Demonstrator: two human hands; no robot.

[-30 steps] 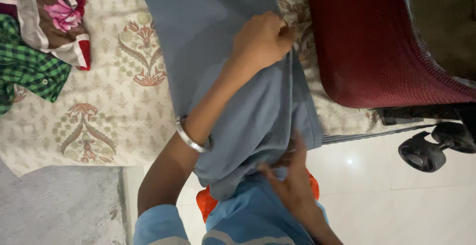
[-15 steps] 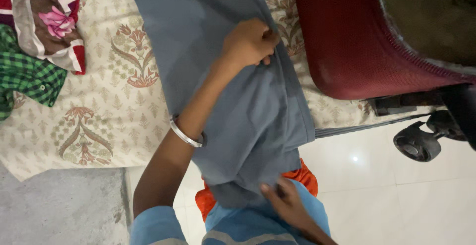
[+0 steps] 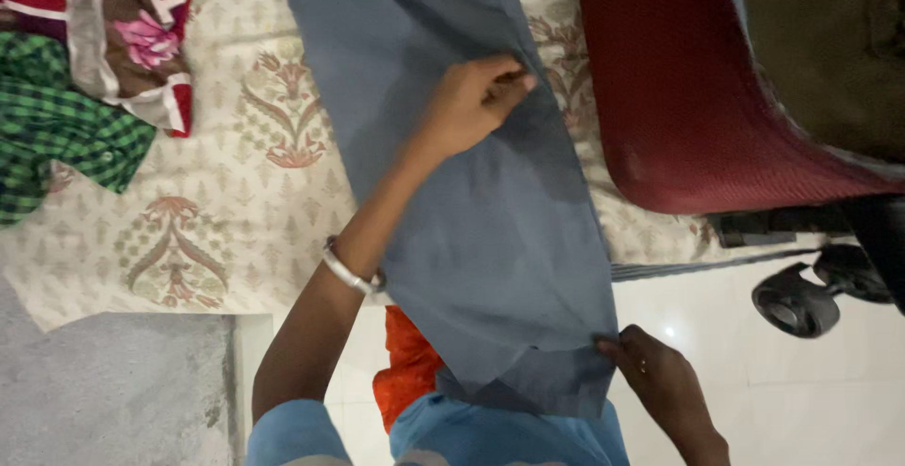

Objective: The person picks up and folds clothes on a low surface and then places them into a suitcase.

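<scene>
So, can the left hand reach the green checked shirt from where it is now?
Probably yes: the left hand pinches the grey-blue garment, and only bare printed bedsheet lies between it and the green checked shirt.

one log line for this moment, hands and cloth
left hand: pinching grey-blue garment mid-cloth | right hand: gripping its near corner | garment: spread over patterned bedsheet

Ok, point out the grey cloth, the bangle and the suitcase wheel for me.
grey cloth (image 3: 500, 240), head view, flat middle of the fabric
bangle (image 3: 351, 271), head view, silver band on the left wrist
suitcase wheel (image 3: 795, 308), head view, black wheel's side
</scene>
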